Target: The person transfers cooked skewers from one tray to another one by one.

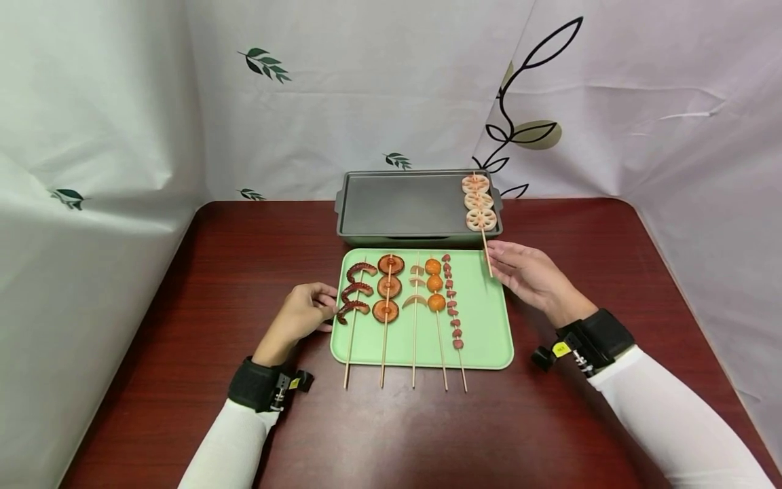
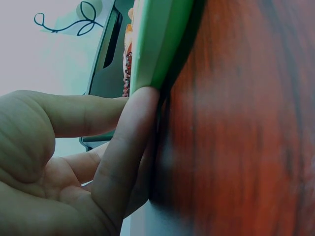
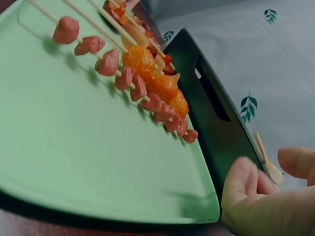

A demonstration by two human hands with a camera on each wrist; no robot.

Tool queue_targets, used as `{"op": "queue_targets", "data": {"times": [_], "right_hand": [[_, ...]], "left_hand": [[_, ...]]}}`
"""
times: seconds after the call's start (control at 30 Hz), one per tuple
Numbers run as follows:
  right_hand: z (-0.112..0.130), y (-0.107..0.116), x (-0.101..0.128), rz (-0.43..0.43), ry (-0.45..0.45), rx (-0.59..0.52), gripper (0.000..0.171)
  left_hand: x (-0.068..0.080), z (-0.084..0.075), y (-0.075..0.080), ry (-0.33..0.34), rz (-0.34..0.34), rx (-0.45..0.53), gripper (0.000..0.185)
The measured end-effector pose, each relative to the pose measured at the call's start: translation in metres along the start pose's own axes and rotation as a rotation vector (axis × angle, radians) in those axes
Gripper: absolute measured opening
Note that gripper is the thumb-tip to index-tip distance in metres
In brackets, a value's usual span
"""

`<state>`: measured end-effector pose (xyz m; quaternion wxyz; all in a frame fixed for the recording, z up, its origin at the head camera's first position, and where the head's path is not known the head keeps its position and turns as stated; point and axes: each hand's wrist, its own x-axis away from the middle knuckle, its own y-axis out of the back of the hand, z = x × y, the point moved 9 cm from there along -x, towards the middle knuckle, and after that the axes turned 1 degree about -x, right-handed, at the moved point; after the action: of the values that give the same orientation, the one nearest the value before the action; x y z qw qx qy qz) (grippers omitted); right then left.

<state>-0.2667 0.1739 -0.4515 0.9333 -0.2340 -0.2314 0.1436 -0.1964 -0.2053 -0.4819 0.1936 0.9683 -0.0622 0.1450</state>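
Note:
A skewer of lotus root slices (image 1: 478,202) lies at the right end of the grey grill pan (image 1: 400,204), its stick jutting over the near rim. My right hand (image 1: 528,272) is beside that stick; in the right wrist view thumb and fingers (image 3: 241,179) are apart, the skewer showing beyond them. On the green tray (image 1: 482,339) lie skewers of tentacles (image 1: 356,292), mushroom slices (image 1: 389,287), pale curved pieces (image 1: 416,282), orange balls (image 1: 434,284) and small reddish chunks (image 1: 452,302). At the tray's left edge, my left hand (image 1: 302,314) pinches the rim between thumb and finger.
The pan stands just behind the tray on a dark red wooden table (image 1: 244,258). White cloth (image 1: 366,88) with leaf prints hangs behind and at both sides. Several skewer sticks stick out past the tray's near edge.

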Motion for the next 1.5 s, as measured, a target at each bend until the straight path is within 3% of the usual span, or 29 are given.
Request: {"op": "queue_targets", "data": {"times": [0.5, 0.77, 1.1, 1.5], "right_hand": [[0.004, -0.002, -0.011, -0.027, 0.023, 0.279, 0.033], [0.005, -0.002, -0.012, -0.032, 0.055, 0.296, 0.026], [0.008, -0.006, -0.003, -0.025, 0.082, 0.359, 0.023], [0.004, -0.024, 0.02, 0.046, 0.079, 0.564, 0.023]], "left_hand": [[0.0, -0.001, -0.001, 0.0, -0.005, 0.001, 0.028], [0.0, 0.0, -0.002, -0.002, 0.001, -0.007, 0.029], [0.001, -0.001, 0.0, -0.002, 0.002, -0.002, 0.029], [0.001, -0.001, 0.0, -0.006, 0.006, 0.0, 0.031]]}}
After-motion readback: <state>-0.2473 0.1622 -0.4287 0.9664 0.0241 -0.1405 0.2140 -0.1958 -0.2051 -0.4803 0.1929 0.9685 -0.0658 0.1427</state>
